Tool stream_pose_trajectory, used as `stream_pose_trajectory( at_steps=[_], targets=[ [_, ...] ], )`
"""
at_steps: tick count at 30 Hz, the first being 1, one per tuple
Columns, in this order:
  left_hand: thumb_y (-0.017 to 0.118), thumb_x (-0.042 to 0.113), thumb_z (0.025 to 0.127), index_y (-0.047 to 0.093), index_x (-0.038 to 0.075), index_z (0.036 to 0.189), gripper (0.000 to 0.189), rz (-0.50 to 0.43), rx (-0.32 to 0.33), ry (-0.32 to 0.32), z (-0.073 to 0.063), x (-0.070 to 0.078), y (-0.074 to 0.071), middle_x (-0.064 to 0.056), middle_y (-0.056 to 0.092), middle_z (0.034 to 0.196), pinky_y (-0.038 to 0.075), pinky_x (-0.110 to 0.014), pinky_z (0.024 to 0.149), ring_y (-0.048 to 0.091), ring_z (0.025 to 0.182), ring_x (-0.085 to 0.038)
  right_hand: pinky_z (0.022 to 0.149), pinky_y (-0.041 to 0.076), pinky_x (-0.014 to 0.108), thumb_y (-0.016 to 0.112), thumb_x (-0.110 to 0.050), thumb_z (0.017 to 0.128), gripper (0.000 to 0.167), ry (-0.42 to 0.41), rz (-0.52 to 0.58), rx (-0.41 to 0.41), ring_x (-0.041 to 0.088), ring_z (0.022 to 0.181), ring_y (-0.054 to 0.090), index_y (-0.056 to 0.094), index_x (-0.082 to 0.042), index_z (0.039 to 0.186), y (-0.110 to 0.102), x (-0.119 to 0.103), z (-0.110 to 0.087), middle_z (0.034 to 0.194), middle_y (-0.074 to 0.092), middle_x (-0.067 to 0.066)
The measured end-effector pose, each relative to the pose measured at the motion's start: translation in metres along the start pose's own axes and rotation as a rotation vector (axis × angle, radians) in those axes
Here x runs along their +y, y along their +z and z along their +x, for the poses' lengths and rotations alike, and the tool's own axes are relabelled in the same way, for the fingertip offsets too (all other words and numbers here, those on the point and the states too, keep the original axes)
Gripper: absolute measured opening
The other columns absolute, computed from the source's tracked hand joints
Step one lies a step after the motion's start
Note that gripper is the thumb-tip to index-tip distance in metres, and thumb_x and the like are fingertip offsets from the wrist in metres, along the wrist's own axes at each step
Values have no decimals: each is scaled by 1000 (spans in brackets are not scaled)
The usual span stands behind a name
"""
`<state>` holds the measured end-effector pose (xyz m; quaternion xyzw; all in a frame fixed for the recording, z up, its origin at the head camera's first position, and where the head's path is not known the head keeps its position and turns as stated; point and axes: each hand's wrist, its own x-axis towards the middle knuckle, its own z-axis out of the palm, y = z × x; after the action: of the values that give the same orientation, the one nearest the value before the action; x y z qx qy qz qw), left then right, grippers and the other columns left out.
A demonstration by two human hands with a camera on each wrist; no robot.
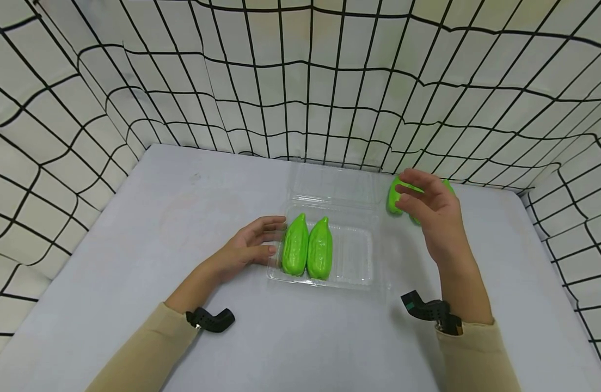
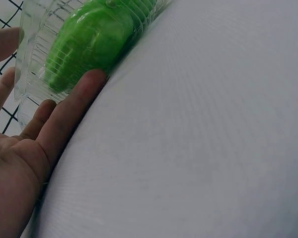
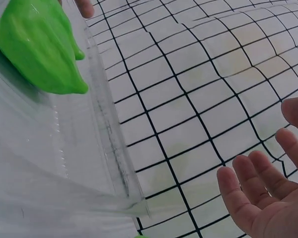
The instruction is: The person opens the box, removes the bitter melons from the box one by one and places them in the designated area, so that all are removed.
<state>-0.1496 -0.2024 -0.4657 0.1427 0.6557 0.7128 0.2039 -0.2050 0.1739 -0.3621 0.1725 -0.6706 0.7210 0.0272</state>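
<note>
In the head view, two bright green, ridged, gourd-shaped vegetables with pointed tips, a left one point(image 1: 295, 247) and a right one point(image 1: 320, 250), lie side by side in the left part of a clear plastic clamshell box point(image 1: 354, 256). My left hand point(image 1: 249, 242) touches the box's left side with extended fingers; the left wrist view shows its thumb point(image 2: 74, 104) along the wall. Raised over the table at the right, my right hand point(image 1: 430, 209) has loosely bent fingers and holds nothing. Behind it, more green vegetables point(image 1: 394, 198) are partly hidden.
The box's transparent lid point(image 1: 337, 185) lies folded back towards the rear. A white table point(image 1: 183, 190) bears everything. White walls with a black net point(image 1: 305, 81) enclose the back and both sides.
</note>
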Motion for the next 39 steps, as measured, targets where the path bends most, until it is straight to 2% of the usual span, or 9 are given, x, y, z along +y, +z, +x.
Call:
stream_pose_trajectory(
  at_steps=[5, 14, 19, 22, 26, 29, 34, 39],
  targets=[
    [61, 9, 96, 33, 12, 154, 65, -3, 4, -2, 0, 0, 1, -11, 33, 156, 56, -47, 91, 37, 141, -34, 90, 55, 23, 62, 5, 94, 41, -2, -29, -73, 24, 120, 60, 55, 2, 134, 9, 3, -2, 132, 57, 12],
    [61, 9, 96, 33, 12, 154, 65, 3, 6, 0, 1, 0, 0, -11, 34, 156, 57, -46, 91, 37, 141, -35, 93, 54, 25, 62, 0, 95, 43, 27, -99, -148, 22, 121, 59, 52, 1, 137, 28, 9, -5, 135, 54, 12],
    [61, 9, 96, 33, 12, 154, 65, 4, 3, 1, 1, 0, 0, -11, 34, 156, 57, -47, 90, 37, 141, -35, 92, 54, 26, 64, -3, 95, 43, 40, -151, -174, 28, 123, 58, 53, 0, 137, 36, 13, -7, 137, 55, 10],
    [61, 9, 96, 32, 12, 154, 65, 5, 2, 2, 1, 0, 0, -11, 34, 156, 57, -47, 91, 37, 141, -35, 93, 54, 27, 64, -5, 96, 43, 53, -180, -190, 33, 125, 56, 53, -1, 137, 41, 17, -9, 139, 54, 12],
    [60, 8, 96, 32, 12, 154, 65, 7, 1, 6, 0, 0, 0, -11, 34, 156, 57, -47, 91, 37, 141, -35, 94, 54, 27, 64, -6, 96, 43, 81, -193, -218, 33, 127, 55, 53, -4, 137, 47, 20, -10, 141, 52, 14],
    [60, 9, 96, 32, 12, 154, 65, 8, 0, 7, 0, 0, 0, -11, 33, 156, 57, -48, 90, 37, 141, -35, 95, 53, 28, 64, -6, 96, 44, 96, -203, -247, 34, 128, 53, 52, -5, 138, 51, 23, -11, 142, 52, 10],
    [60, 9, 96, 33, 12, 154, 64, 10, 0, 6, 0, -1, 0, -11, 34, 156, 57, -47, 90, 37, 141, -35, 98, 53, 37, 65, -10, 96, 49, 126, -235, -327, 37, 132, 50, 50, -12, 142, 58, 26, -13, 146, 50, 1],
    [60, 9, 96, 33, 12, 154, 64, 9, -1, 6, 0, -1, 0, -11, 34, 156, 57, -47, 90, 37, 141, -35, 104, 48, 50, 66, -14, 96, 50, 160, -270, -386, 32, 133, 50, 49, -17, 143, 63, 31, -15, 148, 48, -4]
  ],
)
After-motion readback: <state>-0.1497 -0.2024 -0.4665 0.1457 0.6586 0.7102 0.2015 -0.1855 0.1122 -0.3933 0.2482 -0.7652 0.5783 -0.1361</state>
